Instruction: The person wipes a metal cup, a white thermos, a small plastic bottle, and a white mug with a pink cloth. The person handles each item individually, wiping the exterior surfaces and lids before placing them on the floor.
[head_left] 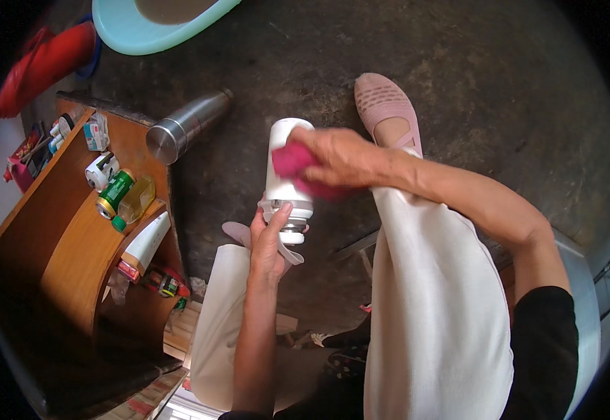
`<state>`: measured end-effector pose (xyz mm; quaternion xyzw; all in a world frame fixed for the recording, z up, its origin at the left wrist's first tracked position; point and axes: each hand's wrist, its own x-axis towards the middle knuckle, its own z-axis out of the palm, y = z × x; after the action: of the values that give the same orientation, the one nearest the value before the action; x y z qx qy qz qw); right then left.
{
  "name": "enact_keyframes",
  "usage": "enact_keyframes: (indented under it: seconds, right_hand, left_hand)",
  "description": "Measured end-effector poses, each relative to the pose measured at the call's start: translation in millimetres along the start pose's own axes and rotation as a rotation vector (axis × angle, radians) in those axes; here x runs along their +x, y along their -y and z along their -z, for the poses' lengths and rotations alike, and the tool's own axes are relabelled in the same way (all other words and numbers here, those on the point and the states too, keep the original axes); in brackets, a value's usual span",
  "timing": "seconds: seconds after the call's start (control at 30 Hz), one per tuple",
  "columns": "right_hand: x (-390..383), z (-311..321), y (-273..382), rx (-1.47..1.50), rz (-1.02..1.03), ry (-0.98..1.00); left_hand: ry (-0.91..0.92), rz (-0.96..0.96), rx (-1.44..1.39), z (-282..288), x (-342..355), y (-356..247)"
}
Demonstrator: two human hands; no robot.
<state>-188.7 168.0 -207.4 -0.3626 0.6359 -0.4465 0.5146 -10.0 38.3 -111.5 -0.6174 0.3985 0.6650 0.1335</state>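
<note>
A white thermos bottle [279,183] lies in front of me, between my knees, its narrow lidded end toward me. My left hand [268,241] is closed round that end, near a grey metal band and a pale strap [292,257]. Against the bottle's side my right hand [340,157] presses a crimson cloth [295,159]. The right hand is slightly blurred, and its fingers are wrapped on the cloth. Part of the bottle is hidden behind cloth and hand.
On my left, a wooden cabinet [67,280] holds a green can [114,192], a yellowish bottle [137,199] and small boxes. Beside it is a steel flask [189,126]. A light-blue basin [133,43] with murky water stands at the far left, near a red object [46,70].
</note>
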Motion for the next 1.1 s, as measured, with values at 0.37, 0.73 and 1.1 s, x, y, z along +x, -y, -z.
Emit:
enact_keyframes:
  seconds: [0.37,0.73,1.1]
  right_hand:
    - [4,-3,-16,0.071,-0.013,-0.145]
    - [23,-1,-43,0.131,-0.275,-0.308]
    - [47,11,-26,0.061,-0.278,-0.270]
  left_hand:
    - [0.022,0.066,-0.136,13,4,3]
    - [0.076,0.074,-0.152,12,7,7]
    - [0.068,0.042,-0.122,18,9,15]
